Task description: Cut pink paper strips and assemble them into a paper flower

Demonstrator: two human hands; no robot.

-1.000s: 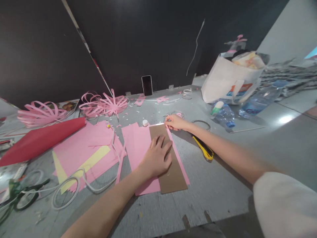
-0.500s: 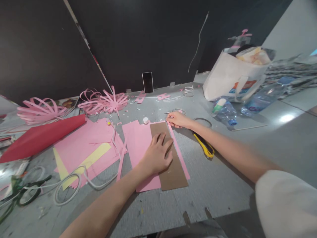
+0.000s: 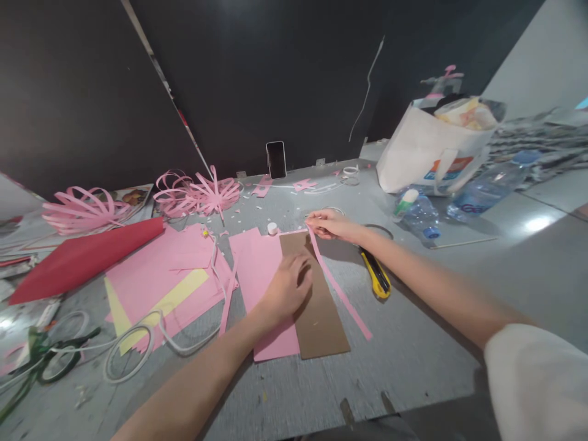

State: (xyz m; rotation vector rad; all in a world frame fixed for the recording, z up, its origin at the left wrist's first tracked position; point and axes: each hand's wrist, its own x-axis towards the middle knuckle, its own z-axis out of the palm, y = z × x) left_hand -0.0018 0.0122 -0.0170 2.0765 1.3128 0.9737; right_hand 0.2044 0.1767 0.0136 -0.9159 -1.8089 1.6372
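In the head view, my right hand (image 3: 327, 224) pinches the far end of a narrow pink paper strip (image 3: 343, 295), which trails toward me over the grey table. My left hand (image 3: 290, 282) is over a brown cardboard piece (image 3: 321, 324), fingers loosely bent, a gap showing by the thumb, nothing held. Whether it still touches the cardboard I cannot tell. The cardboard overlaps a pink paper sheet (image 3: 257, 263), with its right edge next to the strip. Beside my right forearm lies a yellow and black utility knife (image 3: 377, 275).
A small white cap (image 3: 272, 228) sits behind the sheet. Pink and yellow papers (image 3: 142, 257), a red paper cone (image 3: 92, 257), a white cable (image 3: 184, 350) and green-handled scissors (image 3: 55, 361) lie left. A phone (image 3: 276, 160) leans on the wall; a white bag (image 3: 413, 147) and bottles (image 3: 422, 214) stand right.
The pink strip has come away from beside the cardboard, its near end swinging right. My left hand's spread fingers have drawn in and bent. My right hand keeps its pinch.
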